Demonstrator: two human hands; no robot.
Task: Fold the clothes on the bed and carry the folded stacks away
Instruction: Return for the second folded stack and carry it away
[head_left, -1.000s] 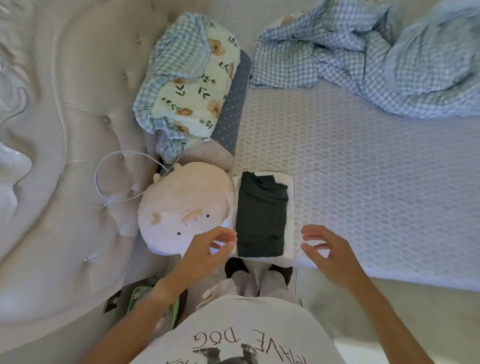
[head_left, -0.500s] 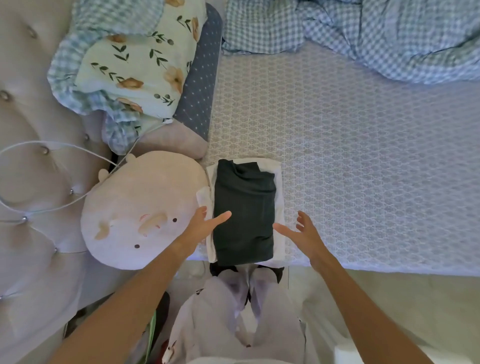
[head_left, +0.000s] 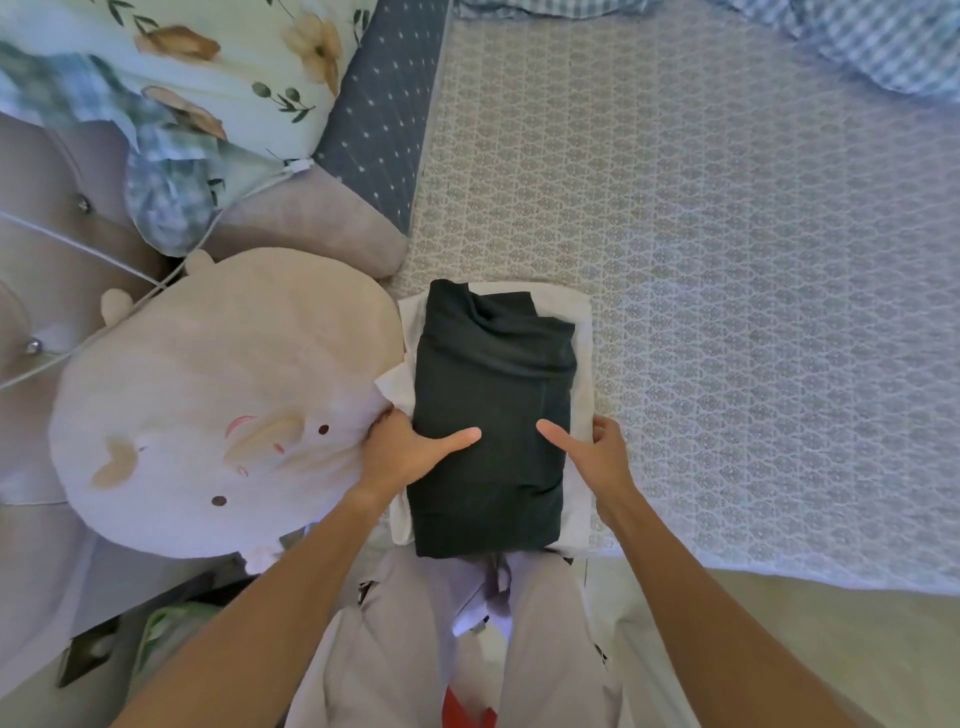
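A folded stack lies at the near edge of the bed (head_left: 753, 312): a dark green folded garment (head_left: 493, 374) on top of a white folded garment (head_left: 581, 332). My left hand (head_left: 402, 449) grips the stack's left side, thumb on the dark garment, fingers tucked under the edge. My right hand (head_left: 597, 457) grips the stack's right side the same way, thumb on top. The fingers of both hands are hidden beneath the stack.
A round cream plush pillow (head_left: 208, 405) touches the stack's left side. Behind it lie a floral pillow (head_left: 218, 67), a dotted blue pillow (head_left: 384, 114) and a grey pillow (head_left: 311, 223). A checked blanket (head_left: 883, 36) bunches at the far right. A white cable (head_left: 78, 249) crosses the tufted headboard.
Both hands have moved in from the sides and closed on the stack's edges, thumbs now on top. The camera has leaned closer over the stack.
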